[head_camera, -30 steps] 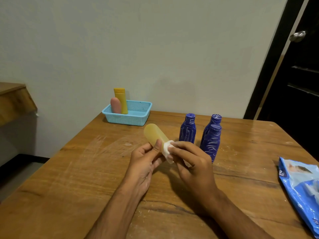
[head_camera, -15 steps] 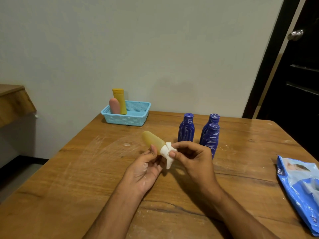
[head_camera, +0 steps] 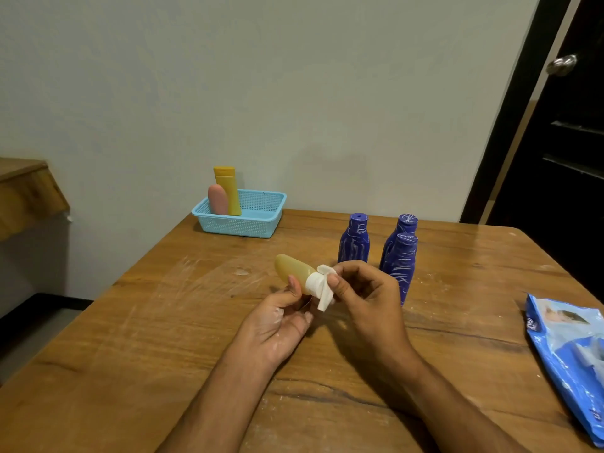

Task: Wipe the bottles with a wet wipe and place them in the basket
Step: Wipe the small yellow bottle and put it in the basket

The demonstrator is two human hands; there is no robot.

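The amber bottle (head_camera: 292,269) sits above the wooden table (head_camera: 137,338), held between my two hands a little in front of me, its rounded end pointing up and away to the left. My left hand (head_camera: 277,322) cradles it from below, palm up, the thumb laid against its near side and the fingers curled under it. My right hand (head_camera: 366,299) pinches the white wet wipe (head_camera: 318,286) around the bottle's near end, thumb and fingers pressed on the cloth, with one corner of the wipe hanging loose below. I see the bottle as smooth, translucent yellow-brown and oval in outline; its cap end is hidden under the wipe. At the far edge of the table, by the wall, the light blue mesh basket (head_camera: 248,222) holds two bottles standing at its left end: a taller orange-yellow bottle (head_camera: 227,189) and a shorter pink bottle (head_camera: 217,199) just in front of it, touching. Three blue bottles (head_camera: 354,241) streaked with white stand upright just beyond my right hand. A blue wipes packet (head_camera: 568,361) lies at the table's right edge.
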